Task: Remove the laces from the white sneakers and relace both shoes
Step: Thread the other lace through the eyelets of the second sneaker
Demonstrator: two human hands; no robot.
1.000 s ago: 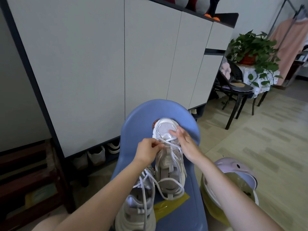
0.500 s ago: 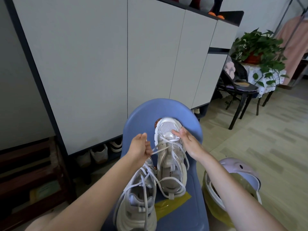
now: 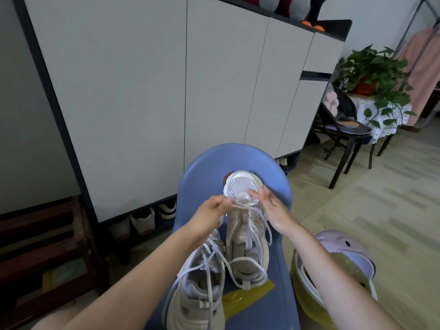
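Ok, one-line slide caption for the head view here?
Left hand pinches a white lace near the toe of the far sneaker on a blue chair; right hand steadies it.

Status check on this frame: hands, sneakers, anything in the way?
Left hand pinches lace near far sneaker toe. Right hand steadies it. Near sneaker laced loosely. Nothing obstructing.

Frame centre: two white sneakers rest on a blue chair (image 3: 204, 167). The left hand (image 3: 209, 216) pinches a white lace (image 3: 240, 206) of the far sneaker (image 3: 245, 225). The right hand (image 3: 271, 210) rests its fingers on the toe. The near sneaker (image 3: 197, 289) lies lower centre.
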